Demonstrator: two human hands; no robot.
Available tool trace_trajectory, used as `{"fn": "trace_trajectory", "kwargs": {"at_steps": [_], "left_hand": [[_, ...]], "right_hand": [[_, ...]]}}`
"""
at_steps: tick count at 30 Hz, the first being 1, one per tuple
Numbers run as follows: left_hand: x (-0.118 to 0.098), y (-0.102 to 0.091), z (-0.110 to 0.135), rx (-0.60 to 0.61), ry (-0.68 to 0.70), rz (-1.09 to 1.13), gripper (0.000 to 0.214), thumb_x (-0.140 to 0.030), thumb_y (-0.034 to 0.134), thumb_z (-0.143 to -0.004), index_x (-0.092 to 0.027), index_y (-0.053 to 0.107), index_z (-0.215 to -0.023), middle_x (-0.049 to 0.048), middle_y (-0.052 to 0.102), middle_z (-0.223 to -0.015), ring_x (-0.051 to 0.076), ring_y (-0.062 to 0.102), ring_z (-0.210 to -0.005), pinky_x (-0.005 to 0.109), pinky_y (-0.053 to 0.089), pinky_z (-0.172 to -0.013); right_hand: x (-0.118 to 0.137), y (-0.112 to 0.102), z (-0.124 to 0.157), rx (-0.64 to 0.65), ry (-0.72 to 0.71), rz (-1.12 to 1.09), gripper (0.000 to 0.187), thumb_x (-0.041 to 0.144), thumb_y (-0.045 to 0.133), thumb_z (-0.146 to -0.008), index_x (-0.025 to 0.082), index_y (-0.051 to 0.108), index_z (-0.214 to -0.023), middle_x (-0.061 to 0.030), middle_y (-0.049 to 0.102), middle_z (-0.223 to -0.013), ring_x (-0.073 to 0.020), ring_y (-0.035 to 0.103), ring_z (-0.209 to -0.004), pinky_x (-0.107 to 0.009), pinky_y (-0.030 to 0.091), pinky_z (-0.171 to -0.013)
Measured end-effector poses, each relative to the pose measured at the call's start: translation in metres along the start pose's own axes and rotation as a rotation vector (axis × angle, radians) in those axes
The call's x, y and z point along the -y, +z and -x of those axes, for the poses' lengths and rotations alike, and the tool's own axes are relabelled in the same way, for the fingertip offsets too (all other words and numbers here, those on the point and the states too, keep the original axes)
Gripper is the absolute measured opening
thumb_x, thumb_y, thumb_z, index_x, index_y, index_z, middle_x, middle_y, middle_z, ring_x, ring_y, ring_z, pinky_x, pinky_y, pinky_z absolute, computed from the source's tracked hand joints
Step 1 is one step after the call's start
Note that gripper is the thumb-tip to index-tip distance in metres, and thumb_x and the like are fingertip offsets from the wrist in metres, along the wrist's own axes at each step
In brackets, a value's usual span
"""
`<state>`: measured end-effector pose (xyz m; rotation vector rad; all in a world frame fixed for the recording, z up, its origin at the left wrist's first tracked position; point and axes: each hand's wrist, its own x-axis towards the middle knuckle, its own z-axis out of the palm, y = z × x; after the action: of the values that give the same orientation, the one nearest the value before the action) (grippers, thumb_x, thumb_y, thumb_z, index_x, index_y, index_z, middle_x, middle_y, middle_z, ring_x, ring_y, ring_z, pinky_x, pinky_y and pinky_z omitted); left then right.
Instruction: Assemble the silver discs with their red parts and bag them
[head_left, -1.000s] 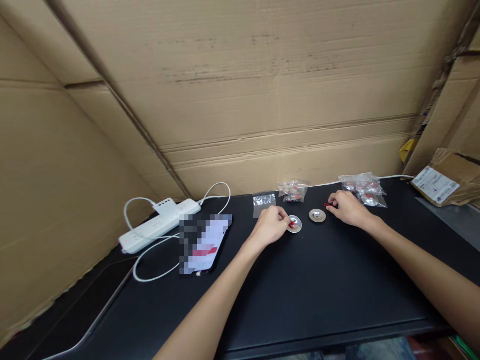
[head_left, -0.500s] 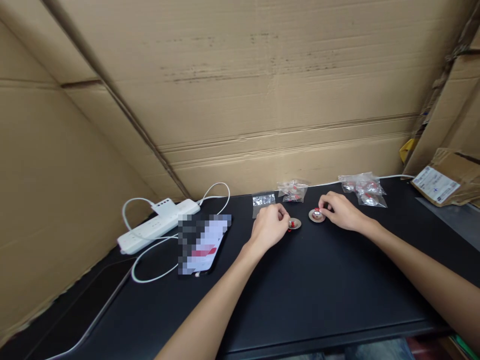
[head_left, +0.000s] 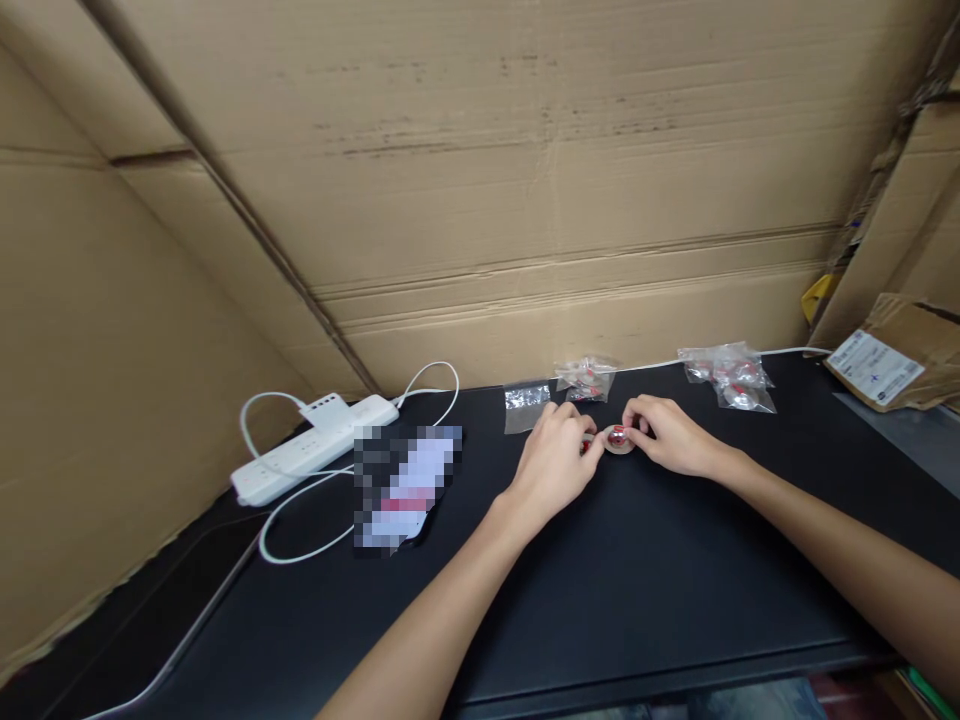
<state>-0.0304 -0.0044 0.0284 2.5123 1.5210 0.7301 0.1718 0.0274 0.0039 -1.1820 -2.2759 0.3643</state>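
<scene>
Cardboard sheets wall in a black counter (head_left: pixel 675 600) on the far side and at 9 o'clock. Both hands meet near the counter's far middle. Left hand (head_left: pixel 556 464) curled, fingertips pinched on a small red piece (head_left: pixel 584 446), mostly hidden; cannot tell what it sits on. Right hand (head_left: pixel 670 438) curled, thumb and forefinger gripping a small silver disc with red centre (head_left: pixel 618 439), held just off or on the counter, touching distance from the left fingertips. At 12 o'clock of the hands, a flat clear bag (head_left: pixel 526 405) and a bag of red-and-silver parts (head_left: pixel 586 380); at 2 o'clock more filled bags (head_left: pixel 727 376). At 9 o'clock a blurred phone (head_left: pixel 401 485), white power strip (head_left: pixel 315 447) with looping cable. A labelled parcel (head_left: pixel 892 355) at 3 o'clock.
</scene>
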Motion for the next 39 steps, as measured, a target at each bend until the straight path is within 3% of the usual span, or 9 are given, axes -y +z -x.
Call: {"fn": "trace_trajectory", "kwargs": {"at_steps": [6,13,18,22,26,32,39], "left_hand": [[0.004,0.007,0.003,0.062,0.057,-0.023,0.019,-0.029,0.055,-0.091,-0.018,0.07,-0.092,0.0086,0.059,-0.091,0.026,0.051,-0.091,0.039,0.044,-0.083],[0.0,0.007,0.002,0.016,0.023,0.023,0.008,-0.024,0.061,-0.086,-0.018,0.064,-0.085,0.0075,0.062,-0.089,0.026,0.052,-0.092,0.037,0.045,-0.082],[-0.001,-0.002,-0.003,-0.031,-0.134,0.374,0.004,-0.02,0.058,-0.084,-0.018,0.059,-0.081,0.004,0.066,-0.079,0.018,0.062,-0.075,0.029,0.047,-0.068],[0.0,-0.003,-0.007,-0.053,-0.288,0.769,0.004,-0.022,0.055,-0.086,-0.018,0.054,-0.084,0.0027,0.067,-0.067,0.015,0.066,-0.059,0.024,0.048,-0.054],[-0.003,-0.002,-0.008,-0.096,-0.381,0.962,0.006,-0.019,0.058,-0.083,-0.017,0.053,-0.081,0.0036,0.067,-0.064,0.016,0.067,-0.056,0.023,0.051,-0.05],[-0.007,-0.003,-0.007,-0.117,-0.352,1.077,0.013,-0.022,0.064,-0.082,-0.017,0.052,-0.085,0.0023,0.068,-0.067,0.018,0.069,-0.057,0.029,0.058,-0.054],[-0.011,-0.003,-0.004,-0.088,-0.28,0.992,0.019,-0.022,0.063,-0.083,-0.014,0.066,-0.1,0.0056,0.073,-0.076,0.019,0.072,-0.068,0.031,0.061,-0.068]], "right_hand": [[0.012,0.004,-0.001,-0.011,0.067,-0.126,0.006,0.014,0.058,-0.082,0.018,0.062,-0.078,-0.0005,0.062,-0.072,-0.012,0.055,-0.061,-0.024,0.041,-0.058],[0.018,0.009,-0.002,-0.101,0.161,-0.415,0.006,0.022,0.062,-0.081,0.017,0.062,-0.078,-0.0019,0.066,-0.071,-0.0143,0.063,-0.064,-0.025,0.05,-0.06],[0.02,0.005,-0.004,-0.259,0.125,-0.527,0.013,0.03,0.064,-0.082,0.017,0.062,-0.082,-0.0045,0.068,-0.079,-0.0171,0.067,-0.072,-0.03,0.054,-0.068],[0.031,-0.008,-0.002,-0.448,0.069,-0.389,0.011,0.029,0.06,-0.087,0.018,0.062,-0.086,-0.0048,0.068,-0.08,-0.017,0.065,-0.071,-0.031,0.054,-0.071],[0.041,-0.014,0.002,-0.429,-0.047,-0.234,0.014,0.026,0.055,-0.092,0.02,0.068,-0.095,-0.0048,0.071,-0.084,-0.0173,0.065,-0.071,-0.032,0.053,-0.071],[0.041,-0.008,0.005,-0.377,-0.177,-0.239,0.017,0.021,0.057,-0.091,0.022,0.074,-0.095,-0.0052,0.071,-0.089,-0.0179,0.067,-0.079,-0.032,0.054,-0.072],[0.041,-0.009,0.004,-0.386,-0.107,-0.21,0.014,0.023,0.061,-0.089,0.022,0.074,-0.091,-0.0056,0.071,-0.087,-0.0175,0.065,-0.073,-0.031,0.053,-0.066]]}}
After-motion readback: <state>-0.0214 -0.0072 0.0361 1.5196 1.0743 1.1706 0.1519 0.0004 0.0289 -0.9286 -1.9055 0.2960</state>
